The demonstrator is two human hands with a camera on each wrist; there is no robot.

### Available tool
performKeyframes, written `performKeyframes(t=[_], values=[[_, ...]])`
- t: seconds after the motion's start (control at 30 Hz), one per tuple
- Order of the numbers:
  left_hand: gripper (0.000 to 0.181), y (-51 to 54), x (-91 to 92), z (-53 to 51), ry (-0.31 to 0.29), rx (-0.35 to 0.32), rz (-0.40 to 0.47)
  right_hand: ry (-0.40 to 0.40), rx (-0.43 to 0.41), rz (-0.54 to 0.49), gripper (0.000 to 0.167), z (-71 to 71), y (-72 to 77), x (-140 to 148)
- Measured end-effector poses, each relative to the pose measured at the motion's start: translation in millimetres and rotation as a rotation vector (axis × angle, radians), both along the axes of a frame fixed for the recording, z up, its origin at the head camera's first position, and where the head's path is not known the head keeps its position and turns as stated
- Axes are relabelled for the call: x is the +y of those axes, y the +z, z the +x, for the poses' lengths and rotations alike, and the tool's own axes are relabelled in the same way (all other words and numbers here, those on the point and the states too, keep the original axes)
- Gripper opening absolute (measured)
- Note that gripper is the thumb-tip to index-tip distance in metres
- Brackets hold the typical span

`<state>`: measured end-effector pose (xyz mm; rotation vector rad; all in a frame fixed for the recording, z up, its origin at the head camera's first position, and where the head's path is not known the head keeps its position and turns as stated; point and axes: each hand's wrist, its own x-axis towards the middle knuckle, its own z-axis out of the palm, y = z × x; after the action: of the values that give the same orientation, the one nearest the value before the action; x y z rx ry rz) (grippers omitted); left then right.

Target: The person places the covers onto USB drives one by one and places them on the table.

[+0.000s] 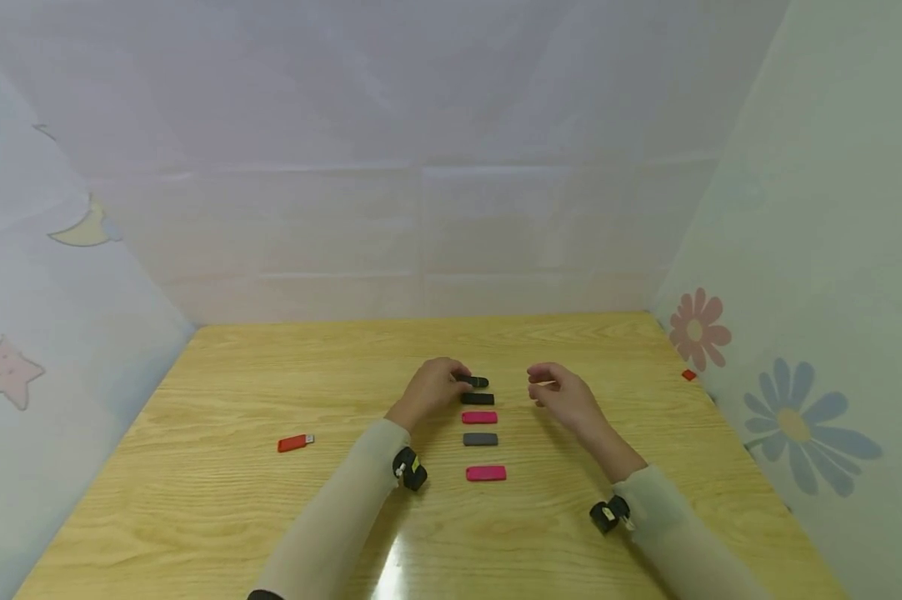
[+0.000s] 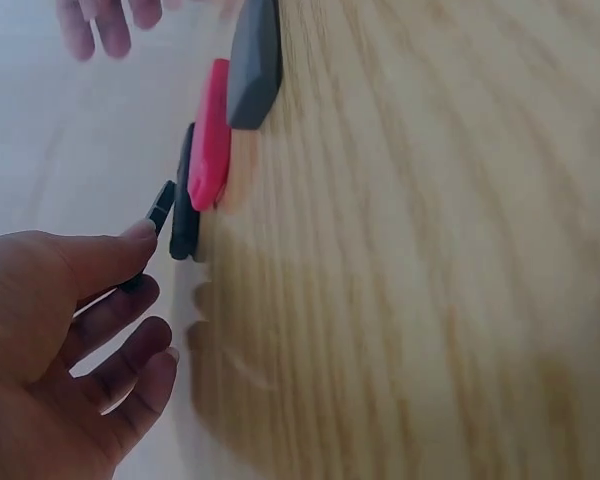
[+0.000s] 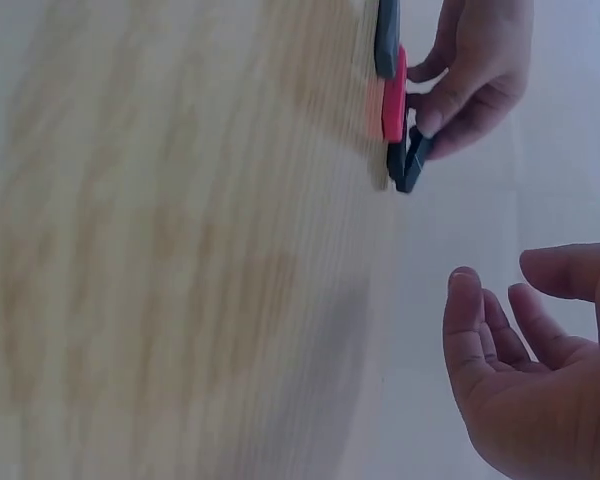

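Observation:
My left hand (image 1: 430, 388) pinches a black USB stick (image 1: 481, 382) between thumb and fingertips, at the far end of a column of sticks. In the left wrist view that stick (image 2: 161, 207) tilts just beside another black USB stick (image 2: 184, 200). Nearer in the column lie a pink USB stick (image 1: 479, 417), a grey one (image 1: 480, 439) and, after a wider gap, a second pink one (image 1: 486, 473). To the right of the column my right hand (image 1: 567, 400) hovers with fingers loosely bent and nothing between them.
A red USB stick (image 1: 293, 443) with its metal plug bare lies at the left of the wooden table (image 1: 218, 500). Near the right edge sits a small red piece (image 1: 689, 375). Pale sheets with printed flowers and stars surround the table on three sides.

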<state>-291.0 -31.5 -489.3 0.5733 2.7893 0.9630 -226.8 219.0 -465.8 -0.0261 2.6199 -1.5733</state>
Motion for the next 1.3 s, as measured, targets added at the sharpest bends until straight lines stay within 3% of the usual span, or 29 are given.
performKeyframes(t=[0.2,0.53,0.83,1.03,1.3], values=[[0.024,-5.7,1.8,-5.2,0.01,-0.01,-0.038,0.032,0.015,0.11,0.04,-0.6,-0.7,23.9],[0.024,-7.0,7.3,-10.1,-0.015,0.031,-0.144,0.038,0.046,0.345,0.042,-4.6,-3.8,71.2],[0.023,-3.8,6.3,-7.6,-0.005,0.069,-0.196,0.022,0.035,0.441,0.045,-8.4,-0.2,102.7],[0.027,-6.6,-17.0,-3.9,0.008,0.169,-0.251,0.005,0.031,0.498,0.046,-9.9,4.4,121.1],[0.028,2.9,-68.8,15.8,0.052,0.19,-0.312,-0.016,-0.025,0.544,0.049,-16.3,2.9,141.6]])
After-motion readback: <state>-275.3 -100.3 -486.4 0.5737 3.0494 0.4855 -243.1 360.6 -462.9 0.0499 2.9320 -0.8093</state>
